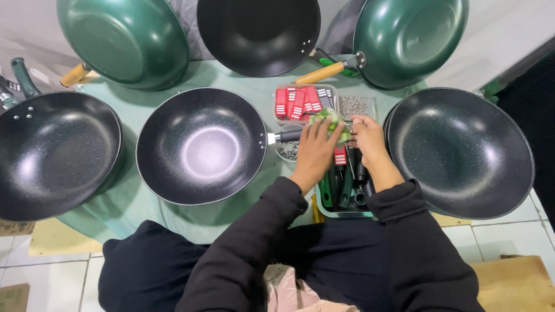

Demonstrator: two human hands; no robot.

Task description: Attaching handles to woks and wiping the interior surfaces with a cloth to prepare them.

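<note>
Black-sleeved left hand and right hand are closed together around a crinkled green plastic wrapper, held over the green tray of handles, beside the dark speckled wok.

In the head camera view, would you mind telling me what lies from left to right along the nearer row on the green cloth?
Black pan at the left edge → black pan with a short handle stub → left hand → right hand → black pan at the right.

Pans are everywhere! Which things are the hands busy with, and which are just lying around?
In use: left hand and right hand together on a green wrapped piece; dark pan with its handle stub beside them.

Lying about: green pans, red-tag tray, screw tray, handle bin.
</note>
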